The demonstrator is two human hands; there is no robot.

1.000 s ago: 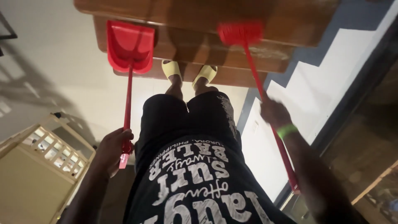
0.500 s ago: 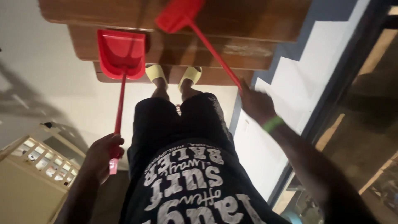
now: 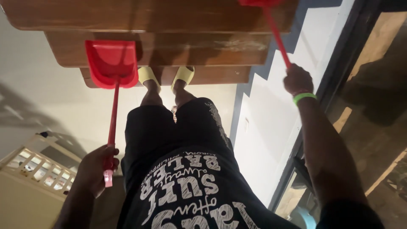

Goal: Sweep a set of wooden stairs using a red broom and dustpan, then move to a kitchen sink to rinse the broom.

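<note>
Head view, looking down the person's body to the wooden stairs.

Left hand (image 3: 95,167): clenched round the lower end of the handle of a red plastic long-handled dustpan (image 3: 111,63). The pan's scoop rests at the edge of the lowest brown wooden stair step (image 3: 212,75), just left of the feet; its thin red handle runs straight down to the fist, a short pale-pink tip showing below the fingers.

Right hand (image 3: 298,79): closed round the shaft of a red broom (image 3: 273,25), raised over the upper steps. A bright green wristband (image 3: 304,97) sits on the wrist. The broom head is cut off by the top edge, only a red sliver showing above the second step.

Feet: a pair of pale yellow slide sandals (image 3: 166,76), side by side on the lowest step, between dustpan and broom shaft.

Clothing: black shorts and a black shirt with white lettering (image 3: 190,182), print filling the lower centre.

Surroundings: white and grey-blue stepped wall (image 3: 271,110) beside the stairs at right; cream slatted wooden gate or crib frame (image 3: 36,167) at lower left, well apart from the steps.
</note>
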